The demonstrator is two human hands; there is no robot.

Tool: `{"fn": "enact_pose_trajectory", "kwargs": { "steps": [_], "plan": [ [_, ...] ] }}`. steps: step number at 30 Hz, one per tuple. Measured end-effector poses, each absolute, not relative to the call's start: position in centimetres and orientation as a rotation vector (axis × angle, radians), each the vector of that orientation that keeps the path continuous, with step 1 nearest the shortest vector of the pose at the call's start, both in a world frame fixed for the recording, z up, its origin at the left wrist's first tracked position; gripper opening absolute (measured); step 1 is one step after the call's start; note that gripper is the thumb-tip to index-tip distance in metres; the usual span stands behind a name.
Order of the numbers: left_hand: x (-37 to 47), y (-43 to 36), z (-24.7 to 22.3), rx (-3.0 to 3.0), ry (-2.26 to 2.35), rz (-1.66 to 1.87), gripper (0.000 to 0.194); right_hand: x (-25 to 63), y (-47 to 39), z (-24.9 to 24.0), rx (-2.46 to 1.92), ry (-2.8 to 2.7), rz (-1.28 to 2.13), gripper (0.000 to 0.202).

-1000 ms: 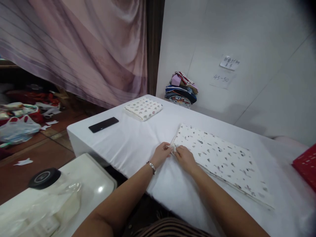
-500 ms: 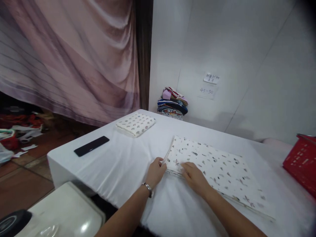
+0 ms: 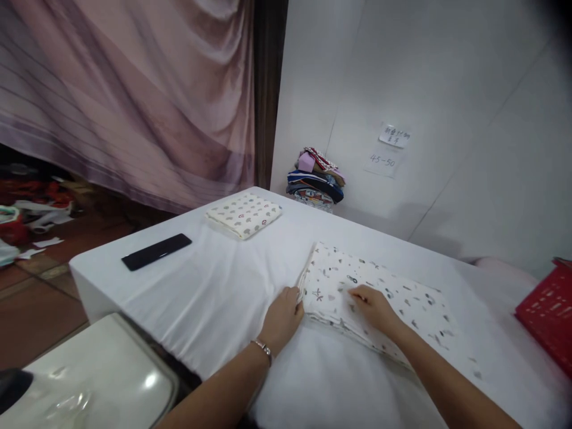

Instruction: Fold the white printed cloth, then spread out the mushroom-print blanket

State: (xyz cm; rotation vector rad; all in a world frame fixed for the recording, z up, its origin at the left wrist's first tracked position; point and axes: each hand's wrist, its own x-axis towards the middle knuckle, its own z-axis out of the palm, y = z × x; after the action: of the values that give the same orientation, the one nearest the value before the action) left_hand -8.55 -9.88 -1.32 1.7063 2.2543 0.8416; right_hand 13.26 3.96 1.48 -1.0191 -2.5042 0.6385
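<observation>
On the white-covered table [image 3: 223,286], I have the patterned cloth [image 3: 409,298] lying folded flat, right of centre along the near side. My left hand [image 3: 282,319] bends its fingers around the cloth's near left corner; I cannot tell whether they pinch the layers or only rest against them. My right hand [image 3: 378,310] is over the cloth's printed face, fingers curled in towards the thumb; blur keeps me from telling whether any fabric is caught between them.

At the right edge, I see a red basket [image 3: 547,316] with slotted walls; from this angle I cannot make out its contents. Far left on the floor, a red container [image 3: 13,231] with a pale green rim is cut off by my view, its contents too unclear to name. Clear plastic [image 3: 74,405] lies crumpled on a glossy white surface [image 3: 120,357] below the table's left end.

Farther back on the tabletop, I see a second folded cloth [image 3: 243,214], with a flat black device [image 3: 156,251] near it.
</observation>
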Motion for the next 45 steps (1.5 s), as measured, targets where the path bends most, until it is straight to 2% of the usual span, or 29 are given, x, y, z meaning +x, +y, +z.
{"fn": "enact_pose_trajectory", "kwargs": {
  "steps": [7, 11, 17, 27, 36, 45],
  "plan": [
    [-8.6, -10.2, -1.1, 1.770, 2.203, 0.794, 0.018, 2.0, 11.2, 1.6, -0.390, -2.835, 0.405, 0.047],
    [-9.1, -10.4, -0.8, 1.668, 2.218, 0.734, 0.019, -0.3, 13.8, 2.5, -0.100, -3.081, 0.228, 0.037],
    [-9.4, -10.5, -0.3, 1.602, 2.184, 0.685, 0.019, 0.9, 14.9, 3.1, -0.081, -3.136, 0.062, 0.018],
    [-9.5, -10.6, -0.4, 1.591, 2.145, 0.698, 0.019, 1.3, 14.7, 4.3, -0.015, -3.150, 0.183, 0.021],
    [-9.5, -10.7, -0.4, 1.549, 2.140, 0.676, 0.018, -1.6, 15.5, 2.9, 0.041, -3.272, 0.029, 0.021],
    [-9.6, -10.8, 0.0, 1.514, 2.116, 0.643, 0.018, -2.0, 15.9, 3.3, 0.046, -3.321, -0.038, 0.008]
  ]
}}
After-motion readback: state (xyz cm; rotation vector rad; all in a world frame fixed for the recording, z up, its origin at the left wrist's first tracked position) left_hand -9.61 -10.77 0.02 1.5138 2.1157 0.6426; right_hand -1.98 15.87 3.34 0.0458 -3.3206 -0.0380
